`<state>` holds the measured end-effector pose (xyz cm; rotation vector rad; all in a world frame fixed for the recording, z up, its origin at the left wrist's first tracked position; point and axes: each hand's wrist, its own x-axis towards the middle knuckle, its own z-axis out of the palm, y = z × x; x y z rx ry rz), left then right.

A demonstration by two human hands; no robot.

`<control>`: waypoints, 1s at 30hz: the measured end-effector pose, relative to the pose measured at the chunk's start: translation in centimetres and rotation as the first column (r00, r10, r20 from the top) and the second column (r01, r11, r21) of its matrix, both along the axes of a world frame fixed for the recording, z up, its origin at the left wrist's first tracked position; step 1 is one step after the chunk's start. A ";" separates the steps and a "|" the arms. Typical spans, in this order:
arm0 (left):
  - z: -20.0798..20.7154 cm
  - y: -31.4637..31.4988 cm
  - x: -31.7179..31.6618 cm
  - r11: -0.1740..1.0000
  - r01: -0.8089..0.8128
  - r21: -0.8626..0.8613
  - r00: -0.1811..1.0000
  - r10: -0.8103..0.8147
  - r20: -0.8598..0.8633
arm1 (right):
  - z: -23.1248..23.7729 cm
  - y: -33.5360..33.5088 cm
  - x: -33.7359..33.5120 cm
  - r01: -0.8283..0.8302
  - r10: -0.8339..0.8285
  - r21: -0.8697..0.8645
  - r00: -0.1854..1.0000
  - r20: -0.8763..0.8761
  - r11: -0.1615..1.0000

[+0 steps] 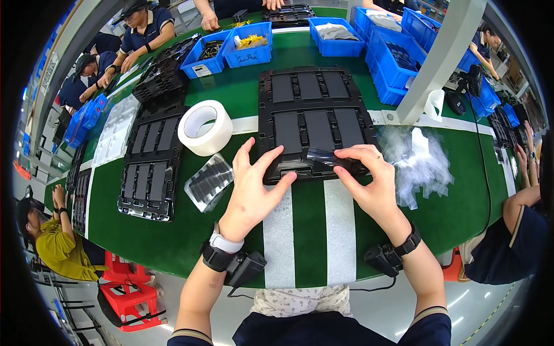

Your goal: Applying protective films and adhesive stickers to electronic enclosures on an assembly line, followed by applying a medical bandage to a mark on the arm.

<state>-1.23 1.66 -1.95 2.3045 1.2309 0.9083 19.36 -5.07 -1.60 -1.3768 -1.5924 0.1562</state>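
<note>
A black plastic tray (265, 106) lies on the green table in front of me, with flat dark rectangular pieces (319, 128) in its compartments. My left hand (251, 185) rests at the tray's near left corner, thumb and fingers spread and touching the edge. At the near right side, my right hand (372, 179) pinches one end of a glossy dark flat piece (321, 156) between thumb and forefinger. That piece lies tilted over the tray's near row. What sits beneath it is partly hidden.
Left of the tray are a roll of white tape (225, 135), a clear packet of dark strips (209, 183) and stacked black trays (168, 193). Clear film pieces (412, 173) pile up at right, near a metal post (441, 63). Blue bins (249, 55) stand behind; co-workers sit around.
</note>
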 end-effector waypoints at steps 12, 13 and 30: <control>0.8 0.0 0.3 0.936 0.286 -0.207 0.853 -0.151 0.499 | 0.2 -0.4 0.0 -0.275 0.242 -0.046 0.903 -0.356 0.960; 1.0 -0.1 0.5 0.902 0.355 -0.246 0.801 -0.158 0.577 | 0.1 -0.4 -0.1 -0.275 0.241 -0.046 0.903 -0.356 0.960; 0.7 -0.5 0.7 0.848 0.454 -0.272 0.779 -0.229 0.584 | -0.1 0.2 1.0 -0.212 0.129 -0.013 0.643 -0.755 0.977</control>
